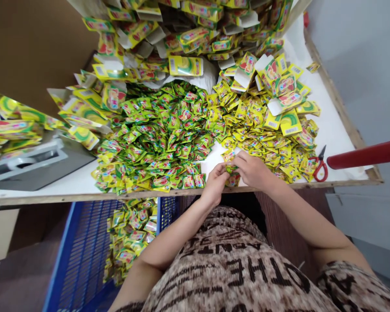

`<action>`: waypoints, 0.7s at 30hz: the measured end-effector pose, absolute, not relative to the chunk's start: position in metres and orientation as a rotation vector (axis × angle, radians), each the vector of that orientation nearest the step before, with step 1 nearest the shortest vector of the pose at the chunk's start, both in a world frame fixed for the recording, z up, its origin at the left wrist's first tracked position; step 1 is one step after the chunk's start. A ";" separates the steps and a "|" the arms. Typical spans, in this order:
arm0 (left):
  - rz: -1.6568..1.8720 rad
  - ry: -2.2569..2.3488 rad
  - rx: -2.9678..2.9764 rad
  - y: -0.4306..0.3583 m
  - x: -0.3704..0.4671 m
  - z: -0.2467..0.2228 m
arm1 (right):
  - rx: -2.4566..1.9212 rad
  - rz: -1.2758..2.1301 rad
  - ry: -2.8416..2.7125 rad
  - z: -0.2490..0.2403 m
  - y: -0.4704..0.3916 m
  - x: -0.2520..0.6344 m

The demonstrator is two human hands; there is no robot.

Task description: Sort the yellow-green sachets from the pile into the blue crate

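My left hand (216, 183) and my right hand (252, 170) meet near the table's front edge, fingers closed together on a small green-and-yellow packet (230, 168). The fingers cover much of it. A yellow packet (229, 155) shows just beyond the fingertips, and another packet (232, 180) lies below them at the edge. To the left spreads a heap of small green packets (169, 125). Small yellow packets (263, 143) are heaped to the right of my hands.
Many open yellow boxes (186, 66) pile up at the back. Red-handled scissors (320, 167) lie at the right, near a red bar (365, 155). A grey metal device (45, 167) stands at the left. Below the table sits a blue crate (84, 242) holding filled packs (130, 238).
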State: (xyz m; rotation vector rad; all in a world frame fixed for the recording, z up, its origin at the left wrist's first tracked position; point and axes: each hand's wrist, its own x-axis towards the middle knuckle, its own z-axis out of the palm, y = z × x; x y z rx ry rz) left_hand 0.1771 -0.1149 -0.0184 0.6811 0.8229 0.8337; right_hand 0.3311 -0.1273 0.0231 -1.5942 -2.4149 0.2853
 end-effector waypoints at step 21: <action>0.752 0.769 0.852 -0.109 0.167 -0.027 | -1.566 0.382 -2.270 0.024 -0.139 0.335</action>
